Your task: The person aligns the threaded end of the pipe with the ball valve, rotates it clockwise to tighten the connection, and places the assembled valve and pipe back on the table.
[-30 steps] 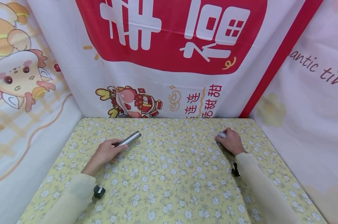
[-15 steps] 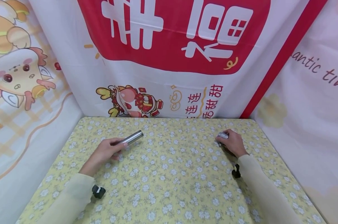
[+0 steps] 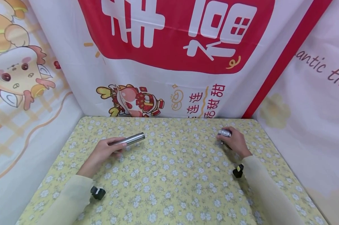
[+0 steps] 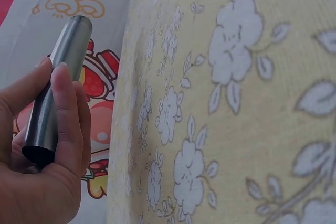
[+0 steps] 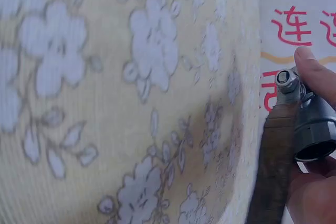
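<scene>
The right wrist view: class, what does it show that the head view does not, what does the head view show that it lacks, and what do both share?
Only the right wrist view: the metal fitting's dark open end and its small bolt-like knob.

Only the head view: the left hand holding a metal tube, and the cream sleeves.

Both: the right hand gripping the metal fitting, the floral tablecloth and the white backdrop with red characters.
</scene>
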`<action>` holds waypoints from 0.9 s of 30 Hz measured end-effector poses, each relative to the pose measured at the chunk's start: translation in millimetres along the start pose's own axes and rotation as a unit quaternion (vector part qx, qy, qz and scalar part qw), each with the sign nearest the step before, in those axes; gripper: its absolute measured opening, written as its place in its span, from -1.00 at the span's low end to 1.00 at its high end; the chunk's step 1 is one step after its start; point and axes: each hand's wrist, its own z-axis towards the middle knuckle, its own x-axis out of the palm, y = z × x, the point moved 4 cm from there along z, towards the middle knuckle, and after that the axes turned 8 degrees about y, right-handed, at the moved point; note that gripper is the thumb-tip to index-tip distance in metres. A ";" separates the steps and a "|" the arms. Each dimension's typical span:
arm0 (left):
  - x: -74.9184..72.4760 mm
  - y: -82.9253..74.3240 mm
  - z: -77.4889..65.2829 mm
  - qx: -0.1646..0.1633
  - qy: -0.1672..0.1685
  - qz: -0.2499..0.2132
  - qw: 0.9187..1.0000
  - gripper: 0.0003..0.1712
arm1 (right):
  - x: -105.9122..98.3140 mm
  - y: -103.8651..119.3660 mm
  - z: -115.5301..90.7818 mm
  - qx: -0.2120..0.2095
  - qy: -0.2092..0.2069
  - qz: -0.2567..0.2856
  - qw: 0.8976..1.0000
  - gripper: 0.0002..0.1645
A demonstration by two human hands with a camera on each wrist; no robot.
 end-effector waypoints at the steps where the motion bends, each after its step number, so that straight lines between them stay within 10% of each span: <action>1: -0.7 0.5 -0.5 -0.002 -0.001 -0.007 1.000 -0.18 | 0.0 2.4 -0.9 -0.006 0.004 0.004 1.000 -0.17; 15: -4.4 3.2 -5.7 -0.003 0.018 -0.123 0.992 -0.16 | 4.7 29.6 -5.6 -0.037 0.032 0.036 0.998 -0.16; 27: -6.4 4.6 -9.9 0.018 0.036 -0.118 0.992 -0.22 | 11.4 45.4 -16.2 -0.083 0.063 0.069 0.992 -0.16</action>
